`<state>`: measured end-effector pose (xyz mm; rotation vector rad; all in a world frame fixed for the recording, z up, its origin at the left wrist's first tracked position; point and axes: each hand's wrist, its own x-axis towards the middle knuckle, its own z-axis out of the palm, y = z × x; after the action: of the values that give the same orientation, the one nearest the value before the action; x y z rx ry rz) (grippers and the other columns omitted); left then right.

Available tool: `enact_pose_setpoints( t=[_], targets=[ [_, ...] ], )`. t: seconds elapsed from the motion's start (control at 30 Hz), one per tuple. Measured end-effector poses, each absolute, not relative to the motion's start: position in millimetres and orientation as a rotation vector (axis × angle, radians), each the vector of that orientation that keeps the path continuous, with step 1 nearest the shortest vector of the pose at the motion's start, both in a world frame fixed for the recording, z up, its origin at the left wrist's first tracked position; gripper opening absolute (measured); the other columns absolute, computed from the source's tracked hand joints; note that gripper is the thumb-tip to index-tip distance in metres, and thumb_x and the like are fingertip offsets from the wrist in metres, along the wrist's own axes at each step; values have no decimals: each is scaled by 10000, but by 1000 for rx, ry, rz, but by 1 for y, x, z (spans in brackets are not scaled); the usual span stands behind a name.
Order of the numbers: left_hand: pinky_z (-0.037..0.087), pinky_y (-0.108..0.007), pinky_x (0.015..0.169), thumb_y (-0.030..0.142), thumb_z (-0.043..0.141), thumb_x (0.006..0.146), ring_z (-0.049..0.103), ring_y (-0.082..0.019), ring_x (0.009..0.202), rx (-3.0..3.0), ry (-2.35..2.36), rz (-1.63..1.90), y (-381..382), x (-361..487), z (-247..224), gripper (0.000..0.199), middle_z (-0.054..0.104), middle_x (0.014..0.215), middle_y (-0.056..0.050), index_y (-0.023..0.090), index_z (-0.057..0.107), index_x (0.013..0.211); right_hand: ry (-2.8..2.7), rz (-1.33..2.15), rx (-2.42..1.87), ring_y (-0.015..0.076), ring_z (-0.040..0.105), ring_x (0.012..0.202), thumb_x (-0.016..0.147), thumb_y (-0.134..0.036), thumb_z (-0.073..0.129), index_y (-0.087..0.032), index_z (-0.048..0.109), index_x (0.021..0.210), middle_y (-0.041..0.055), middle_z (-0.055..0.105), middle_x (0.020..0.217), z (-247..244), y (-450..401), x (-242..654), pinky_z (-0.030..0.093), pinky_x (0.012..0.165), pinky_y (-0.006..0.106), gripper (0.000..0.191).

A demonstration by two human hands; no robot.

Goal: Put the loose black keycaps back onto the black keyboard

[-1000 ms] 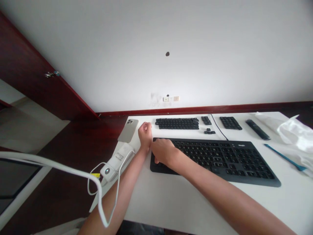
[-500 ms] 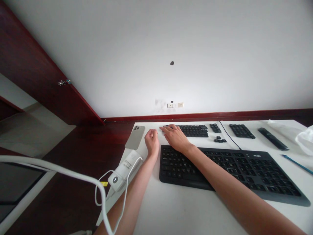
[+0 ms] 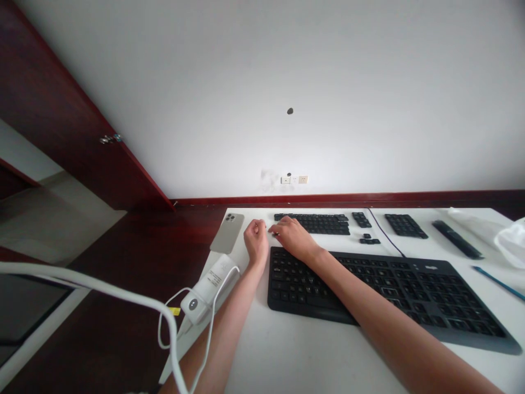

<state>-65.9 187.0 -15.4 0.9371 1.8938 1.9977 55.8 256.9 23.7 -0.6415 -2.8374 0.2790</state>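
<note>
A black keyboard (image 3: 324, 303) lies on the white table, its key wells bare of caps. Behind it, loose black keycaps (image 3: 324, 224) are laid out in blocks. My right hand (image 3: 297, 238) reaches over the keyboard's left part, thumb and fingers pinched at a small dark keycap (image 3: 274, 235) just in front of the loose block's left end. Close by on the left, my left hand (image 3: 256, 241) is closed with its fingers curled; whatever it grips is mostly hidden. The two hands nearly meet at the fingertips.
A phone (image 3: 227, 232) and a white device with a cable (image 3: 209, 287) lie along the table's left edge. Further right are smaller keycap groups (image 3: 405, 225), a black bar-shaped object (image 3: 457, 239), a blue stick (image 3: 498, 283) and white plastic wrapping (image 3: 512, 241).
My right hand's fingers have drawn back from the left end of the keycap block, and a dark keycap shows at their tips. My left hand stays closed; the view has tilted slightly upward.
</note>
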Motion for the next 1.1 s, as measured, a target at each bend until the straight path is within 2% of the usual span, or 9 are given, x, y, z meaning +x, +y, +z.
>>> enact_pose_setpoints(
  t=[0.13,0.4,0.53,0.7,0.9,1.1],
  targets=[
    [294,-262,586,333,554,914,358,-128,585,949,1907,2000,186,-66,-15,323,362,577,50,211,463,629,-2903,379,-682,212,712,1041,943,-67,572,-198,765,1121,101,778,1063,29,258,57,462,936,277,294],
    [276,-260,572,350,552,917,327,-123,573,948,1895,1990,187,-67,-16,332,330,575,56,212,450,633,-2895,439,-721,235,742,1023,901,-110,651,-174,790,979,95,789,1012,30,258,59,501,907,264,172],
    [260,-257,560,335,552,908,316,-116,558,934,1882,1985,187,-68,-17,314,326,567,61,211,451,639,-2947,419,-735,236,753,985,917,-90,603,-196,803,970,90,798,971,36,259,61,516,890,281,233],
    [250,-258,548,348,544,912,306,-112,536,890,1880,1992,187,-66,-16,311,330,557,66,211,459,646,-2891,482,-825,234,745,993,881,-107,655,-204,795,1116,76,805,1026,69,259,73,522,889,282,290],
    [264,-265,568,327,533,922,340,-118,573,922,1908,2007,187,-65,-13,325,348,572,55,206,458,630,-2933,747,-753,200,748,937,846,-116,645,-202,826,1002,40,815,996,103,244,82,519,824,239,254],
    [267,-269,587,276,526,912,327,-120,586,888,1959,1967,188,-65,-12,320,320,570,57,209,423,615,-3099,880,-540,191,770,896,820,-64,631,-208,826,975,16,820,898,84,229,72,523,855,247,289]
  ],
)
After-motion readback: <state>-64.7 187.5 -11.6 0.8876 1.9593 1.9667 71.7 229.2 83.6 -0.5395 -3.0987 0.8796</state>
